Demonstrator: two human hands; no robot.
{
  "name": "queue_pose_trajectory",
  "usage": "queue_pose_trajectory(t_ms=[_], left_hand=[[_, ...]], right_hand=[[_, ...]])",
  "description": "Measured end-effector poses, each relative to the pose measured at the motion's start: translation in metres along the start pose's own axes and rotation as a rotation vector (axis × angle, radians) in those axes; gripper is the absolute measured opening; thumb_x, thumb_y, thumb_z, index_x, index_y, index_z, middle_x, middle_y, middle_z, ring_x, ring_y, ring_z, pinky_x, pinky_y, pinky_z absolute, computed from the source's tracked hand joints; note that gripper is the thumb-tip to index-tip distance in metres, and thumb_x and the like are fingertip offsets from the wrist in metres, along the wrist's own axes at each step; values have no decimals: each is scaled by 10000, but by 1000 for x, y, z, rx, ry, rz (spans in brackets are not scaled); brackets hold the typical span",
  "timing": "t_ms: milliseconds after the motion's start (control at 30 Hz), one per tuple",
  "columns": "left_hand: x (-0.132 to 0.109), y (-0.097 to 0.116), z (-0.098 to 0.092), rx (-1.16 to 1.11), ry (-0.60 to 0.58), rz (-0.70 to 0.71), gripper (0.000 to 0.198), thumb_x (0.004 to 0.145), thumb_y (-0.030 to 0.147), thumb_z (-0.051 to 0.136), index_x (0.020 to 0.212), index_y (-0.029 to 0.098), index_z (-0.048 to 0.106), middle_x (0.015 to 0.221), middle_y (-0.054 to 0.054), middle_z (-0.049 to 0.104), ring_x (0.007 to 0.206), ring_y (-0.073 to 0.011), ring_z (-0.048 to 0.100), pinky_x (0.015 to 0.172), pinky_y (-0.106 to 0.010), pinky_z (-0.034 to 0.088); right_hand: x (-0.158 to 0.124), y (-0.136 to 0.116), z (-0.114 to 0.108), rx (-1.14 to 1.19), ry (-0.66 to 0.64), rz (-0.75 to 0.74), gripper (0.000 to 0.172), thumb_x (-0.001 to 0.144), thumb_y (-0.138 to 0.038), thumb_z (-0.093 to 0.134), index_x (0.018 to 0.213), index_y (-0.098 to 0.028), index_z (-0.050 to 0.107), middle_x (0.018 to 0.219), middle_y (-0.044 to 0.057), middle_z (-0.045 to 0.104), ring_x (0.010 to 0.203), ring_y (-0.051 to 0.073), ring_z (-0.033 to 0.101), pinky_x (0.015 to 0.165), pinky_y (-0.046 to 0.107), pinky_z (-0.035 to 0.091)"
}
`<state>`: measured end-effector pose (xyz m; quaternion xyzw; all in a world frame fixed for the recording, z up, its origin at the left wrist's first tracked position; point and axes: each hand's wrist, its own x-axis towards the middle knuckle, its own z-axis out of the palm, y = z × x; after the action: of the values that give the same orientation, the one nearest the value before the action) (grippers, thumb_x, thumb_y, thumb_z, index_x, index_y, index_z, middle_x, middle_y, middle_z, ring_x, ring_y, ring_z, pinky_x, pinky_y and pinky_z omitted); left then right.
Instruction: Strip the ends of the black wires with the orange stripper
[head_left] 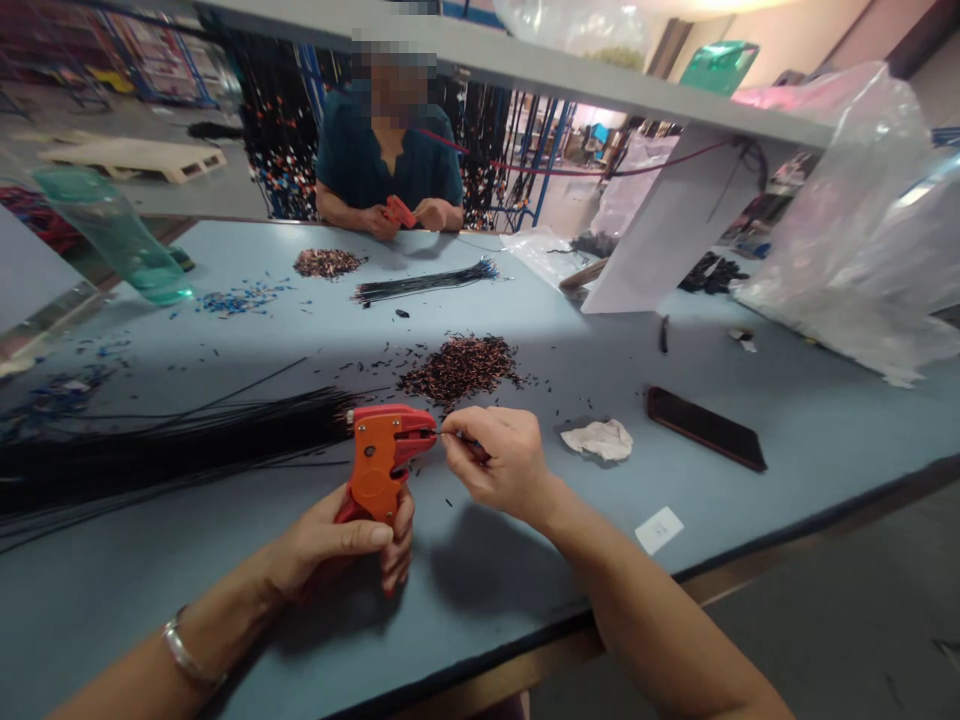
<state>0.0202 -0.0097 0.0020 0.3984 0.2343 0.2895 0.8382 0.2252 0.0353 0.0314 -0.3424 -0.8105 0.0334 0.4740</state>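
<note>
My left hand [352,540] is wrapped round the handle of an orange and red wire stripper [377,465], held upright over the table with its jaws facing right. Right at those jaws, my right hand [499,455] pinches something thin and dark, which looks like a wire end; most of it is hidden by the fingers. Behind the stripper lies a thick bundle of black wires [172,440], its coppery ends close to the tool. A heap of short black and copper offcuts [469,370] sits just beyond my hands.
Across the table [525,600] a person [390,160] holds a red tool. A dark phone [705,428], crumpled white tissue [600,440] and white label [660,530] lie at right. Farther back are a tied wire bunch [427,282], a copper pile [328,262] and a green bottle [116,235].
</note>
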Motion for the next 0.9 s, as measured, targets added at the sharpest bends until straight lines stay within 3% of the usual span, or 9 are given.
queue_pose_trajectory(t_ms=[233,533,900], left_hand=[[-1,2,1,11,-1,-9,246,748,321,717,791,141,554,640,-20,556,587,-165,554,608,-330,462],[0,3,0,34,11,-15,237,757,327,707,784,147,554,641,-17,560,596,-171,560,618,-338,470],[0,-1,0,27,49,-34,296,757,350,722,697,149,513,564,4,532,496,-145,565,522,-284,477]], right_hand=[[1,-3,0,8,18,44,152,847,-166,494,743,-192,601,531,-41,557,461,75,443,512,210,358],[-1,2,3,28,49,-47,140,842,-127,498,754,-186,590,538,-45,549,469,74,420,522,212,342],[0,5,3,66,22,-44,142,861,-134,490,771,-186,587,570,-25,588,492,83,451,530,217,356]])
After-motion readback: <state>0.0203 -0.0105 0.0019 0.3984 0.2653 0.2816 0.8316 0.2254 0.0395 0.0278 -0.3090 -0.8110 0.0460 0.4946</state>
